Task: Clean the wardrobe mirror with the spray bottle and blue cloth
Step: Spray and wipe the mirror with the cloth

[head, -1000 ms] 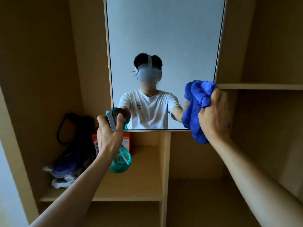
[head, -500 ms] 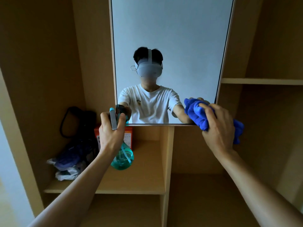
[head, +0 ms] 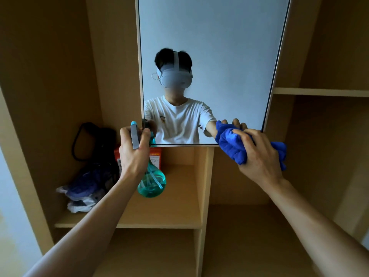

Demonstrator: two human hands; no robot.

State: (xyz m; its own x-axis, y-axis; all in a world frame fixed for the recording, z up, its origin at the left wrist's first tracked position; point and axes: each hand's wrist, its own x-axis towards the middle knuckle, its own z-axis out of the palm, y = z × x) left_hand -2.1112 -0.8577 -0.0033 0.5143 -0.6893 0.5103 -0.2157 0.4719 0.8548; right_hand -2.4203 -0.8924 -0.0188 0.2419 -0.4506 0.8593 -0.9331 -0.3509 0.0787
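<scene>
Dim, soft daylight via mirror [head: 209,47]; shelves shadowed; wide-angle bending at edges; sharp.

Grips a teal translucent plastic spray bottle [head: 151,182] in the left hand [head: 133,154], centre left of the frame. Holds a crumpled blue cloth [head: 231,144] in the right hand [head: 257,154] against the lower right corner of the tall wardrobe mirror [head: 219,47].

Mirror [head: 219,37] face was unobstructed except its lower right corner, covered by the blue cloth [head: 229,148]. Shelf [head: 179,206] below: black bag [head: 105,142], crumpled bags [head: 83,192] and orange box [head: 156,151] crowded the back left; a vertical divider [head: 203,186] walled its right.
</scene>
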